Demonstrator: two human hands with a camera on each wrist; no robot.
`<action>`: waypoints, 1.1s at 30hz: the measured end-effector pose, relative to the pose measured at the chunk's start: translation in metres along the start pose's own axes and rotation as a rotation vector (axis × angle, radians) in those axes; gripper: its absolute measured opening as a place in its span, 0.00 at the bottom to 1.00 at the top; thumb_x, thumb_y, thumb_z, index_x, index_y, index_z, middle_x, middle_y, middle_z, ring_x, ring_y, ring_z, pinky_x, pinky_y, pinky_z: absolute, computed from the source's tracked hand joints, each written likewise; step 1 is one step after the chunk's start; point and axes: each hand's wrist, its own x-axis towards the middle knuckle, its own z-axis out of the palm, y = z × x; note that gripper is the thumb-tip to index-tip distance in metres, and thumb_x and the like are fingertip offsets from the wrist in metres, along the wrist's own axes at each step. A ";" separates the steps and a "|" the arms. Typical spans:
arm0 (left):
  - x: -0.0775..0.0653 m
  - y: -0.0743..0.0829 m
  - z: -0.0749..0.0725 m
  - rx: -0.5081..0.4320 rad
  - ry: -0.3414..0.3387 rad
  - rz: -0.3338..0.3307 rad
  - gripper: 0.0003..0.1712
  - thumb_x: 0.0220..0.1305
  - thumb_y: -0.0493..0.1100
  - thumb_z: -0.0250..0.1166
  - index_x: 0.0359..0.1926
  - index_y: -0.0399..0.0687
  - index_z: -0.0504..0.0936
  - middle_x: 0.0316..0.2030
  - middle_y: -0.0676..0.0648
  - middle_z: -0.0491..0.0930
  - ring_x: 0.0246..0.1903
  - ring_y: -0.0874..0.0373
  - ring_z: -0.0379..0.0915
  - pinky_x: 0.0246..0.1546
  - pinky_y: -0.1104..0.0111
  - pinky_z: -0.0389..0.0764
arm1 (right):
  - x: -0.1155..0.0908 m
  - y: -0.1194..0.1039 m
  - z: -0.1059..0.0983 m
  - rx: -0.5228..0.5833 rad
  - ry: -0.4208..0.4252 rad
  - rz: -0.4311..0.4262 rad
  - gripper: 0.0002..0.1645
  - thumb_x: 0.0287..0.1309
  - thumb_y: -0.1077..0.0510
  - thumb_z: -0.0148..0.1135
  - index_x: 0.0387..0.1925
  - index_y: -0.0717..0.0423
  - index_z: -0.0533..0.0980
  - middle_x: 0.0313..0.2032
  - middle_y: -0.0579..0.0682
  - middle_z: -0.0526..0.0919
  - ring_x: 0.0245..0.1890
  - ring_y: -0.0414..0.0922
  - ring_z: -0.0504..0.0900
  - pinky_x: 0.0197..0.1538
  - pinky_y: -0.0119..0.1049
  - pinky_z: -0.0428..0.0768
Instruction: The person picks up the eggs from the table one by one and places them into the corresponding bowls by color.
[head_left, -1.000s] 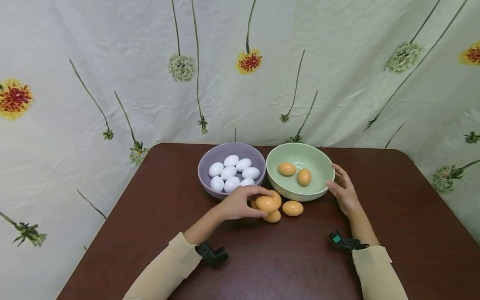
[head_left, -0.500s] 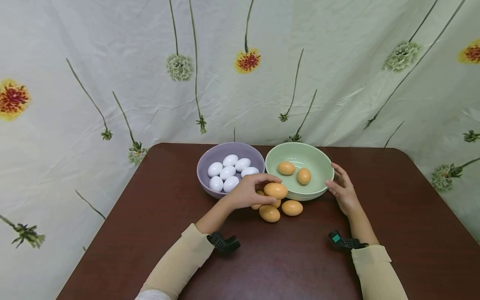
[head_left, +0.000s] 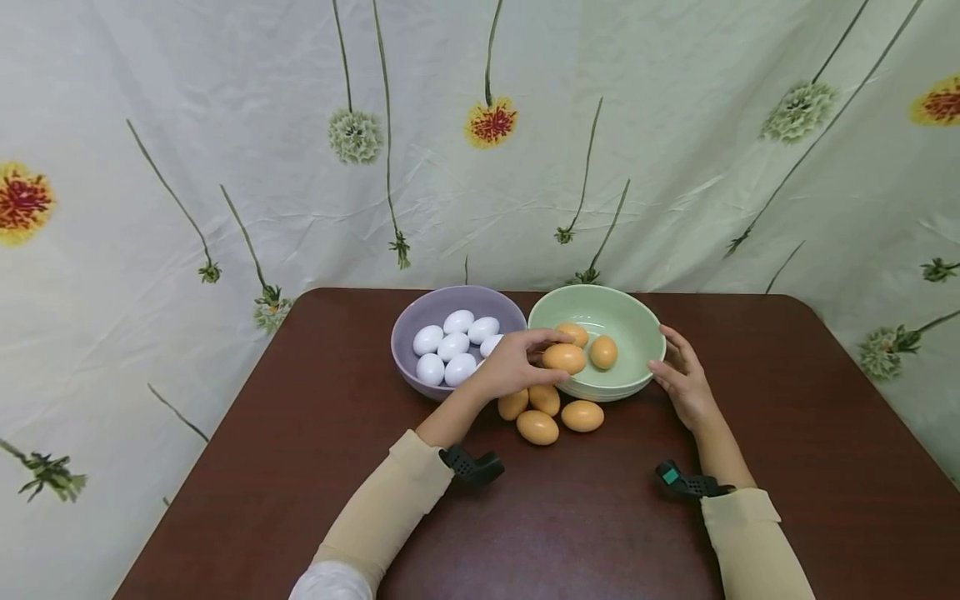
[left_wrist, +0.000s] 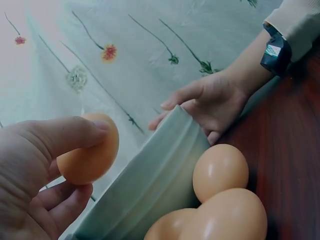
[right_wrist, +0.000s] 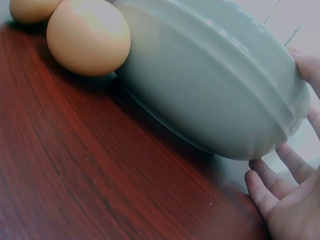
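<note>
Step in hand, as judged: L hand point(head_left: 517, 365) is bringing one brown egg point(head_left: 564, 359) to the green bowl point(head_left: 633, 333) for deposit, approx. midway through the lot; two inside eggs point(head_left: 603, 352) are already lying in that bowl.

L hand status: thumb and fingers are pinching the egg from opposite sides, gap being approx. egg-width. Pos. of egg: it is hanging over the near-L part of the bowl rim; L wrist view is showing it apart from the rim, nothing underneath supporting it.

R hand point(head_left: 686, 385) status: fingers are spreading, slightly curved, and resting vs. outer R side of green bowl at and below the rim; no egg in it. Amt. of pressure: cannot tell. Presumably it is steadying the bowl.

Next move, insp. opinion: calling for a short shift further inward, a low release (avoiding knocks vs. the two inside eggs), R hand keeping the bowl from sliding.

Remaining stock: four loose brown eggs point(head_left: 537, 427) are lying on the table point(head_left: 570, 517), grouped just in front of the bowls, presumably awaiting same treatment.

Adj. item: purple bowl point(head_left: 431, 307) is standing beside the green one, holding white eggs point(head_left: 453, 346); exact qty. cannot be confirmed, L hand and forearm partly blocking the view.
</note>
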 end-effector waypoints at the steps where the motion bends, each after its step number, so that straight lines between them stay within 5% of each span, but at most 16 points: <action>1: 0.002 0.000 0.001 -0.001 0.002 -0.001 0.29 0.52 0.37 0.75 0.57 0.39 0.79 0.55 0.44 0.79 0.52 0.57 0.76 0.53 0.69 0.75 | 0.000 0.000 0.000 -0.001 0.000 0.001 0.35 0.64 0.69 0.56 0.70 0.47 0.61 0.61 0.50 0.60 0.53 0.41 0.71 0.49 0.26 0.75; 13: 0.026 0.000 0.016 0.020 0.004 -0.036 0.29 0.54 0.37 0.74 0.58 0.37 0.78 0.56 0.44 0.78 0.55 0.57 0.74 0.54 0.71 0.72 | 0.000 0.000 0.000 0.011 -0.001 -0.007 0.34 0.64 0.70 0.55 0.68 0.46 0.63 0.59 0.49 0.62 0.50 0.39 0.73 0.48 0.26 0.75; 21: 0.042 0.001 0.020 0.236 -0.029 -0.095 0.29 0.55 0.40 0.74 0.59 0.43 0.79 0.57 0.46 0.78 0.54 0.54 0.74 0.52 0.71 0.72 | -0.001 -0.002 -0.001 0.010 0.000 -0.008 0.34 0.64 0.69 0.56 0.68 0.46 0.63 0.59 0.49 0.62 0.51 0.39 0.73 0.47 0.27 0.75; 33: 0.061 -0.001 0.018 0.543 -0.194 -0.106 0.26 0.54 0.42 0.74 0.56 0.47 0.81 0.54 0.50 0.80 0.55 0.58 0.73 0.53 0.75 0.68 | -0.001 -0.001 0.000 0.002 -0.004 -0.002 0.34 0.65 0.68 0.56 0.69 0.47 0.61 0.60 0.49 0.61 0.51 0.40 0.72 0.48 0.27 0.75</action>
